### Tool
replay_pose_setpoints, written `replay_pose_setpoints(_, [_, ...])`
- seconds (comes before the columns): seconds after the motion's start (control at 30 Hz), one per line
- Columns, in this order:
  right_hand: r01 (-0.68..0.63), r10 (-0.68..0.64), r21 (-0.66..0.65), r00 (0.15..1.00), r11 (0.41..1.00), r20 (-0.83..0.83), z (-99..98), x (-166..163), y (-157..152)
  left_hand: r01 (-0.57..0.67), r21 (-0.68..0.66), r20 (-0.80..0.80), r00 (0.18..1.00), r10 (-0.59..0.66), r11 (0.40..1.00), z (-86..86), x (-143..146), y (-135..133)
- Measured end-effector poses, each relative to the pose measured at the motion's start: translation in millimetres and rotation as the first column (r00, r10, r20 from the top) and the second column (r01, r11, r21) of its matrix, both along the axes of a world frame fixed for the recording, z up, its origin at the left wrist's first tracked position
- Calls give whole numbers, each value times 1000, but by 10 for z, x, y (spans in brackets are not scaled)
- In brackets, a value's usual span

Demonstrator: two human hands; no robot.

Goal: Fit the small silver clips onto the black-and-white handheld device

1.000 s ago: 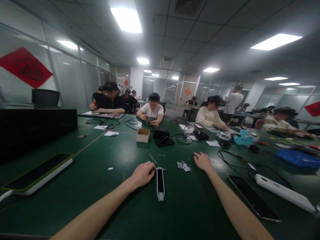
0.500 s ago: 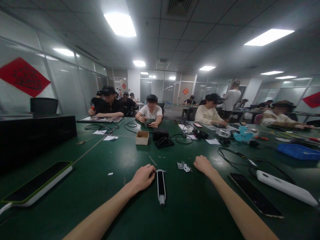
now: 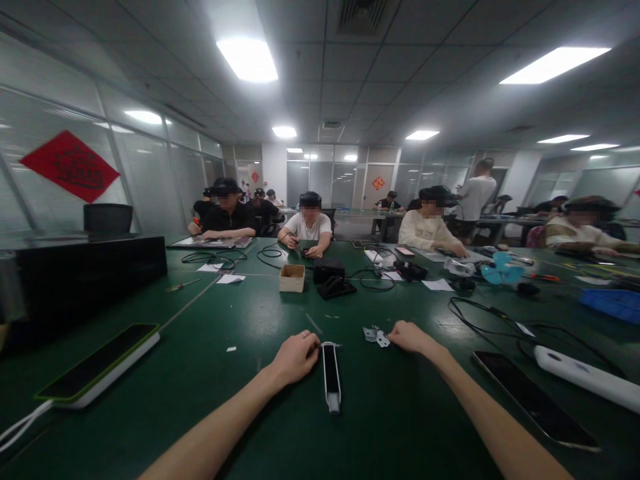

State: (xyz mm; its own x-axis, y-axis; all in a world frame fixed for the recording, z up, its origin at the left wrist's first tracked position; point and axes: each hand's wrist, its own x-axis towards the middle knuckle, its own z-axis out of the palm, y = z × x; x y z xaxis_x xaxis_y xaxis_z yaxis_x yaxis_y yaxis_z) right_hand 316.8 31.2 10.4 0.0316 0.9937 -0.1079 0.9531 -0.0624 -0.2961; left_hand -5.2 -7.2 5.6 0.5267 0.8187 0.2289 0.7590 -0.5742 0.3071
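My left hand (image 3: 295, 359) rests on the green table with its fingers curled, at the upper left of a slim white-framed device (image 3: 332, 379) with a dark face. A thin bar crosses the device's far end, close to my fingertips; whether they grip anything is hidden. My right hand (image 3: 414, 338) has its fingers closed together on the table. Its fingertips are right beside small silver metal plates with holes (image 3: 377, 336), seeming to touch their right edge. What lies between those fingers, if anything, cannot be made out.
A phone (image 3: 535, 400) and a white power strip (image 3: 590, 377) lie at right. A green-edged device (image 3: 100, 363) sits at left. Ahead are a small open box (image 3: 292, 279), black stands, cables and a blue tray (image 3: 610, 305). Several people sit beyond.
My right hand has come leftward to the metal plates, closing the gap that was there. My left hand stays beside the white-framed device. The view has turned slightly left.
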Motion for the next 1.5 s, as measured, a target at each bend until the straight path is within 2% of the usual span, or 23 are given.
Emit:
replay_pose_setpoints(0.1, [17,-17,79,1000,997,1,75,-19,-26,0,-15,4,1000,0,1000,30,3,-19])
replay_pose_setpoints(0.2, [31,-26,226,999,974,-26,145,-88,-58,-8,-23,3,1000,9,1000,46,5,-32])
replay_pose_setpoints(0.3, [-77,142,407,981,910,-133,151,-283,-139,2,-11,13,1000,-1,1000,37,5,-31])
replay_pose_setpoints(0.37, [-177,289,458,939,871,-188,119,-468,-225,3,-8,19,1000,-3,1000,25,5,-25])
replay_pose_setpoints(0.43, [-276,411,455,882,846,-230,80,-647,-314,-7,-14,16,1000,7,1000,17,6,-20])
replay_pose_setpoints(0.5, [-344,476,420,838,840,-265,46,-777,-384,-16,-14,10,1000,16,1000,16,8,-17])
replay_pose_setpoints(0.77, [-443,552,375,791,814,-264,-12,-854,-446,-22,-12,14,1000,22,1000,-8,10,-6])
replay_pose_setpoints(1.07, [-343,472,362,799,867,-373,25,-926,-492,-11,-17,30,999,11,1000,-33,4,7])
replay_pose_setpoints(1.3, [-325,478,379,760,866,-440,13,-1028,-497,-5,-27,49,999,7,1000,-42,-5,9])
replay_pose_setpoints(1.5, [-310,473,385,747,869,-467,36,-1041,-510,15,18,52,998,-16,1000,-83,-19,35])
